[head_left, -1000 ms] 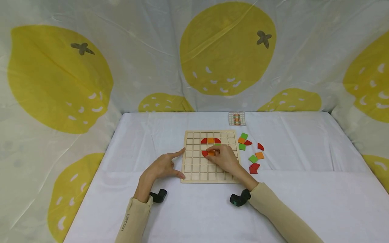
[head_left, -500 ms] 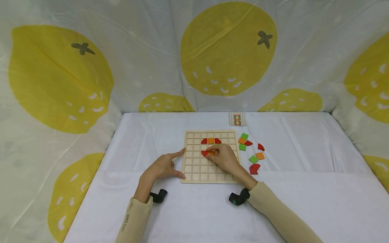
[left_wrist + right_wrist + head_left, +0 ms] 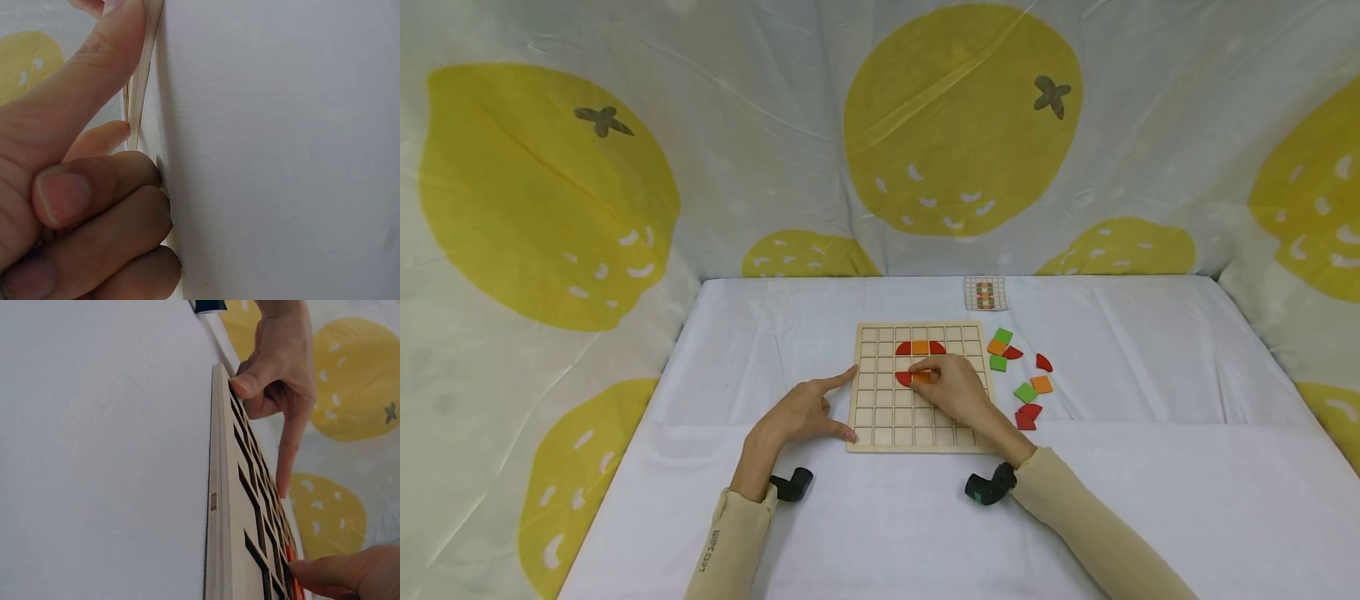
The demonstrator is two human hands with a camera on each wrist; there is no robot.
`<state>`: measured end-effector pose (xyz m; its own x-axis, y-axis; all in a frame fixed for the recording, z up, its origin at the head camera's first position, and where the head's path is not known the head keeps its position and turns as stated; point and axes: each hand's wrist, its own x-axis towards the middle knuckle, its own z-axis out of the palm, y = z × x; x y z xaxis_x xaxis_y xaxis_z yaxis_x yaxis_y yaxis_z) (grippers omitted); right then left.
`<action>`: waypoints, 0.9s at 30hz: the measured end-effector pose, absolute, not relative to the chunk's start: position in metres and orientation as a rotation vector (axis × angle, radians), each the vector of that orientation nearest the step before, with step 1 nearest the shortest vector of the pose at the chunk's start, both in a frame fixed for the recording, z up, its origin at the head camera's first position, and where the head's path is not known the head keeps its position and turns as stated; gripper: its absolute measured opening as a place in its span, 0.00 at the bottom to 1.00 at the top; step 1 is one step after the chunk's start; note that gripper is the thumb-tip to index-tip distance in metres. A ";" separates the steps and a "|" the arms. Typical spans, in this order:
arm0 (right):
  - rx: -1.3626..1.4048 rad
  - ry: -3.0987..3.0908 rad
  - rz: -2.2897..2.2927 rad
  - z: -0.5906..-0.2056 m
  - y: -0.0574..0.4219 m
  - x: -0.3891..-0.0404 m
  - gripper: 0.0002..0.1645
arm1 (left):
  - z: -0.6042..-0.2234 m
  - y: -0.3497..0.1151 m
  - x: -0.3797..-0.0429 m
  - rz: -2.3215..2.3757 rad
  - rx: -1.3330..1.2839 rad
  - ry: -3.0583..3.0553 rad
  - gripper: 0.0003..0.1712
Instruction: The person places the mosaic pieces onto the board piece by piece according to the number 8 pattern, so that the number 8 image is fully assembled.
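The left hand [image 3: 797,411] steadies the square wooden grid board [image 3: 883,414] by its left side, with the index fingertip at the edge and the thumb at the near corner; its other fingers are curled underneath. Over the middle of the board, the right hand [image 3: 957,387] has thumb and index fingertip at a red quarter-circle tile [image 3: 902,379], which it pinches at the right end. An orange square tile [image 3: 921,378] lies beside it, partly behind the fingers. In the right wrist view the thumb [image 3: 337,572] touches the red tile [image 3: 290,552].
Higher on the board, an orange square [image 3: 921,347] sits between two red quarter circles [image 3: 903,348]. Several loose tiles [image 3: 1025,392] in red, green and orange lie right of the board. A printed pattern card [image 3: 985,294] lies behind it on the white cloth [image 3: 880,533].
The red quarter-circle tile under the right fingertips has shifted slightly left. Both hands and the board stay nearly in place.
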<state>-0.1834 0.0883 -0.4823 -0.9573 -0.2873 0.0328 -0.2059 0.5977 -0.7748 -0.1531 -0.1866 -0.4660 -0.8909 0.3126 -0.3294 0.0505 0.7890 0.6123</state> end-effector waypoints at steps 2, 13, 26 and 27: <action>-0.400 2.712 -1.318 -0.481 0.093 -0.182 0.15 | -0.466 -0.186 -0.153 0.864 0.277 2.561 0.66; -0.250 2.783 -1.309 -0.476 0.157 -0.179 0.16 | -0.466 -0.186 -0.153 0.878 0.292 2.553 0.65; -0.078 2.825 -1.273 -0.488 0.210 -0.180 0.21 | -0.465 -0.187 -0.153 0.869 0.303 2.552 0.65; -0.062 2.826 -1.281 -0.489 0.212 -0.180 0.21 | -0.465 -0.187 -0.153 0.867 0.304 2.552 0.66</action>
<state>-0.1803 0.2121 -0.4885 -0.9985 -0.0520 -0.0180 -0.0207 0.6587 -0.7521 -0.1532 -0.1868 -0.4651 -0.8854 0.3344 -0.3230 0.0685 0.7810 0.6207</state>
